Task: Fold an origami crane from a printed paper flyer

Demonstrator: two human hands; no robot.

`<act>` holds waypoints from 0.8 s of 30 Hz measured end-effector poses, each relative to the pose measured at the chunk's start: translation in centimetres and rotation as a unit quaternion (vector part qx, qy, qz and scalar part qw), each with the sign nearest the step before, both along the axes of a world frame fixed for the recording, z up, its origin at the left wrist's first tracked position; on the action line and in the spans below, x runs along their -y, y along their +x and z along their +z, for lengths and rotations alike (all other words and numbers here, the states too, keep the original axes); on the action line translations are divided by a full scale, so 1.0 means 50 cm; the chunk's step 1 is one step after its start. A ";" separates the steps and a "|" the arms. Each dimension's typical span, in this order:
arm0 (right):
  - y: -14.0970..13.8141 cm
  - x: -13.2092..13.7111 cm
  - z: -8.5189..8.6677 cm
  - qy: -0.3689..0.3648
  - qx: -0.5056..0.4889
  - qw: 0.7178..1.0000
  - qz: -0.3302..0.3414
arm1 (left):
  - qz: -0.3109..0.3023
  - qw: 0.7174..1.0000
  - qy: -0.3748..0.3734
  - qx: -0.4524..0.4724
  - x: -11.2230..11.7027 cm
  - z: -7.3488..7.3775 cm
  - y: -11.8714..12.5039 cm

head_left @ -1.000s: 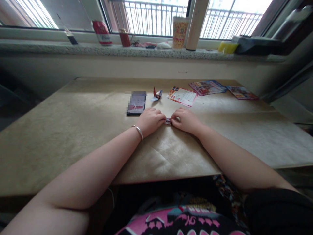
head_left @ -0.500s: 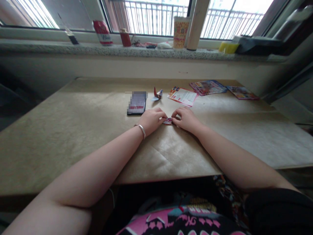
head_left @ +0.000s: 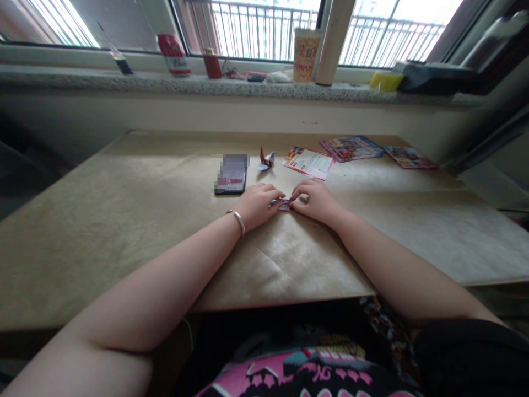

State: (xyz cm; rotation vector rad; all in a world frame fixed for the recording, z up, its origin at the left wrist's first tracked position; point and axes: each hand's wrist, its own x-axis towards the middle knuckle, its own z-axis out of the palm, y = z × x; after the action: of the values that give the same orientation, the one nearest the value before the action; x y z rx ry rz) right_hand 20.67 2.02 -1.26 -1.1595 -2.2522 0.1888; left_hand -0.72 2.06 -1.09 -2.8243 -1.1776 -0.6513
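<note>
My left hand (head_left: 259,204) and my right hand (head_left: 314,200) meet at the middle of the table covered in brown paper (head_left: 124,209). Between their fingertips lies a small folded piece of coloured paper (head_left: 282,204), pinched from both sides and pressed on the table. Most of it is hidden by the fingers. A silver bangle sits on my left wrist. A finished folded paper figure (head_left: 265,159) stands a little farther back.
A dark phone (head_left: 231,176) lies just behind my left hand. Printed leaflets (head_left: 309,163) and more colourful sheets (head_left: 351,147) lie at the back right. On the window sill stand a red can (head_left: 173,55), a paper cup (head_left: 305,54) and a yellow thing (head_left: 385,80).
Both hands have shifted their fingers slightly on the small folded paper; the fingertips now sit closer together over it. Nothing else has moved.
</note>
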 end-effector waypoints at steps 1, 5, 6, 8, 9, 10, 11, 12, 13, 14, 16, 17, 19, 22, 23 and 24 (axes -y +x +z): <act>0.001 0.002 0.002 0.000 0.005 1.000 0.006 | -0.009 1.000 0.000 0.001 0.000 0.000 0.000; 0.002 0.008 0.008 0.000 0.042 0.999 0.026 | -0.036 0.999 0.007 0.000 0.001 0.003 -0.001; 0.002 0.010 0.010 0.001 0.052 0.998 0.028 | -0.038 0.999 0.011 -0.005 0.002 0.004 0.000; 0.001 0.012 0.013 0.001 0.070 0.997 0.027 | -0.037 0.999 0.019 -0.016 0.004 0.007 0.001; 0.001 0.013 0.015 0.001 0.077 0.997 0.026 | -0.036 0.999 0.024 -0.021 0.006 0.008 0.002; 0.000 0.015 0.017 0.000 0.084 0.996 0.026 | -0.034 0.999 0.028 -0.025 0.007 0.010 0.003; -0.001 0.015 0.018 -0.001 0.089 0.996 0.027 | -0.033 0.999 0.030 -0.028 0.008 0.011 0.004; -0.001 0.016 0.020 -0.003 0.093 0.995 0.028 | -0.033 0.999 0.031 -0.030 0.009 0.012 0.005; -0.002 0.017 0.021 -0.004 0.096 0.995 0.030 | -0.032 0.998 0.031 -0.032 0.009 0.012 0.006; -0.003 0.017 0.022 -0.004 0.097 0.995 0.031 | -0.031 0.998 0.031 -0.034 0.008 0.012 0.007; -0.006 0.018 0.022 -0.004 0.097 0.995 0.030 | -0.027 0.999 0.032 -0.035 0.006 0.011 0.009; -0.007 0.018 0.023 -0.003 0.098 0.995 0.029 | -0.025 0.999 0.033 -0.035 0.004 0.010 0.010; -0.010 0.019 0.023 -0.001 0.102 0.994 0.028 | -0.023 0.999 0.035 -0.034 0.002 0.008 0.013; -0.016 0.021 0.028 0.005 0.118 0.993 0.030 | -0.018 0.999 0.034 -0.036 0.003 0.010 0.020; -0.017 0.022 0.030 0.008 0.124 0.992 0.031 | -0.015 0.999 0.032 -0.037 0.004 0.011 0.022; -0.018 0.022 0.032 0.011 0.129 0.991 0.031 | -0.011 0.999 0.030 -0.039 0.005 0.013 0.024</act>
State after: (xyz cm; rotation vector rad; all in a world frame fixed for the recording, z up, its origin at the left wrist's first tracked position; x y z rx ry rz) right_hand 19.76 0.90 0.34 -1.1585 -2.5113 0.0396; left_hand 0.46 1.83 -0.44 -2.7889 -1.0981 -0.5605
